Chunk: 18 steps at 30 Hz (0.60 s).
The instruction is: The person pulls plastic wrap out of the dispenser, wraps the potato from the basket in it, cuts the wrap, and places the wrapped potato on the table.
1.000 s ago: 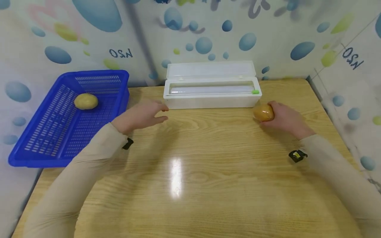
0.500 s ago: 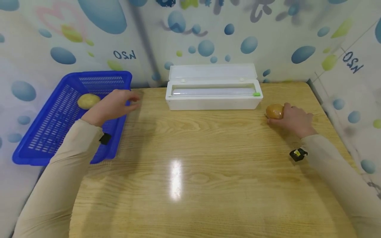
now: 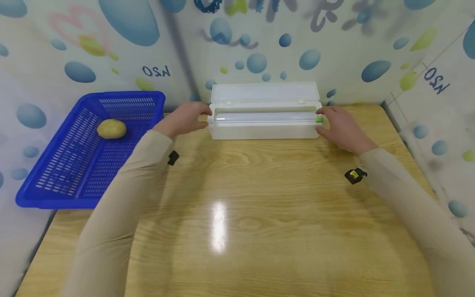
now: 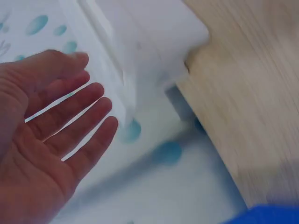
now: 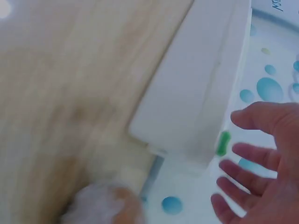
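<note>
A white plastic-wrap dispenser [image 3: 265, 132] stands at the back of the table with its lid raised and a roll of clear film inside. At its left end is my left hand [image 3: 185, 118], fingers spread and relaxed; the left wrist view shows them slightly apart from the box. My right hand [image 3: 343, 128] is at the right end, near the green slider [image 5: 223, 143], its fingers loosely extended and holding nothing. A round orange-brown item [image 5: 105, 205], apparently wrapped in film, lies on the table by that end in the right wrist view. The head view hides it behind the right hand.
A blue plastic basket [image 3: 79, 187] sits at the left with one potato [image 3: 111, 128] in it. Patterned walls close off the back and the right of the wooden table [image 3: 259, 231].
My right hand has let go of the round orange-brown item and moved left to the dispenser's end. My left hand went left over the basket, then came back right to the dispenser.
</note>
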Available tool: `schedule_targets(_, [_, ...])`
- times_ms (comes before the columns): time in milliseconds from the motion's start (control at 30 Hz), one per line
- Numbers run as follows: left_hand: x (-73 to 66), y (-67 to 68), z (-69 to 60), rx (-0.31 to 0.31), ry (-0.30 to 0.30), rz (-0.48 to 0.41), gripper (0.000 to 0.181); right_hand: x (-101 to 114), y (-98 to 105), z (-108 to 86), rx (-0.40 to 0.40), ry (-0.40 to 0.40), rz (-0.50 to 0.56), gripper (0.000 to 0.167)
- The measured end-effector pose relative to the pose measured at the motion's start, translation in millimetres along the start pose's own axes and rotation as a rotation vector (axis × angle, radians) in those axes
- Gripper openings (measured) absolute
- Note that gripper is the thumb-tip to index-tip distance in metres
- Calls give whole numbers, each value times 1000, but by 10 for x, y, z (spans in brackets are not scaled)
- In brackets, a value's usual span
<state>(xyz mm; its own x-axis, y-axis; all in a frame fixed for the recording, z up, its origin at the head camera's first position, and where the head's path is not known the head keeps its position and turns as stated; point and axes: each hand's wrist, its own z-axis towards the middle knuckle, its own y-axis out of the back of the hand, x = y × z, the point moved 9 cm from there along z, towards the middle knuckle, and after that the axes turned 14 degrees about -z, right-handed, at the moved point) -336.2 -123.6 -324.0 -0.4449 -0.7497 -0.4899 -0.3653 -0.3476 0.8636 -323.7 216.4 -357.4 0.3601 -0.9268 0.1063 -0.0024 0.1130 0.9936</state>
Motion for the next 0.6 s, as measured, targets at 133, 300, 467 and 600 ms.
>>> schedule_targets(133, [-137,-216,308,29,-55,25,34,175,-14,156,37,83,-13,36])
schedule_targets(300, [-108,-323,474,42,-38,-20,32,217,-71,263,86,95,32,30])
schedule_targets(467, [-35,-270,477,-11,-53,-124,15,176,-67,283,120,86,102,23])
schedule_targets(600, [38,-242,470,-56,-57,-181,11,157,-39,317,119,97,174,18])
